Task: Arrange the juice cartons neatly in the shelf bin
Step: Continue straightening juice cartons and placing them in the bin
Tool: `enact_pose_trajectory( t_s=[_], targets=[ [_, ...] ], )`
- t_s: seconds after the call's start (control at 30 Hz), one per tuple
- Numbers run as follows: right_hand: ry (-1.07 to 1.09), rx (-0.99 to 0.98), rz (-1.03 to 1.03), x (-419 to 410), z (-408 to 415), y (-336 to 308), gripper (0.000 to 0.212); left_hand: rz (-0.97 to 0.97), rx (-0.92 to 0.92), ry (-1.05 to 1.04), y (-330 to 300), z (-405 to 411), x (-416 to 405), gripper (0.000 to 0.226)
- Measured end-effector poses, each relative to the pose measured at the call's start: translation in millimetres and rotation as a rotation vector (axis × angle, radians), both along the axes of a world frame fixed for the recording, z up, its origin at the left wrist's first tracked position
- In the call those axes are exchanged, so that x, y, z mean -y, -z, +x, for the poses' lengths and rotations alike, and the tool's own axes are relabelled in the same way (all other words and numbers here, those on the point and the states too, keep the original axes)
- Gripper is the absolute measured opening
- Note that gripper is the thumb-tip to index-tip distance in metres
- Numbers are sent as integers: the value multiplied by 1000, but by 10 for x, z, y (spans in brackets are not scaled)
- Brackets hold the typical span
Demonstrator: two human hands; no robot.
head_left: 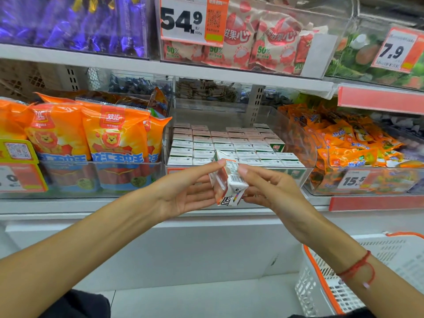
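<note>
Here, both the left hand (183, 191) and right hand (270, 189) are gripping one boxy cardboard juice carton (229, 180) with curled fingers, near the clear plastic shelf bin (296, 173).

White shop shelves (160, 70) w/ orange price tags (193, 20) — pale floor (195, 299), white-and-orange basket (321, 288) btm right.

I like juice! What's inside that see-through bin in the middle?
Rows of small juice cartons fill the clear bin. Whatever lies beneath them is hidden.
</note>
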State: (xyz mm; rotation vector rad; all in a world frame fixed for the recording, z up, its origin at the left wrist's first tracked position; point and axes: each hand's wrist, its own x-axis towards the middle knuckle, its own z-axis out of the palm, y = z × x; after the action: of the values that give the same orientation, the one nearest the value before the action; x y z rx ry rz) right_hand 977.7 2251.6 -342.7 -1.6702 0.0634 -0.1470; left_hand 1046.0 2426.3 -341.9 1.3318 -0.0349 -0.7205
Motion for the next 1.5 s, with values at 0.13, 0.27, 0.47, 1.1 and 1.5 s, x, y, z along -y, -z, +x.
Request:
enact_pose_trajectory(
  t_s=[0.13,0.27,0.47,1.1,1.5],
  targets=[
    [43,113,-243,-100,-30,32,51,51,156,-28,43,-42,41,39],
    [97,142,-222,-90,-14,20,54,-23,151,-39,35,-62,70,30],
    [-15,86,-51,34,-22,-61,60,-163,33,40,17,-22,16,24],
    [-47,-35,-164,92,37,32,44,0,16,92,0,-17,13,49],
    [-117,396,-418,315,-1,9,39,318,1412,-53,130,-65,-67,40]
  ],
)
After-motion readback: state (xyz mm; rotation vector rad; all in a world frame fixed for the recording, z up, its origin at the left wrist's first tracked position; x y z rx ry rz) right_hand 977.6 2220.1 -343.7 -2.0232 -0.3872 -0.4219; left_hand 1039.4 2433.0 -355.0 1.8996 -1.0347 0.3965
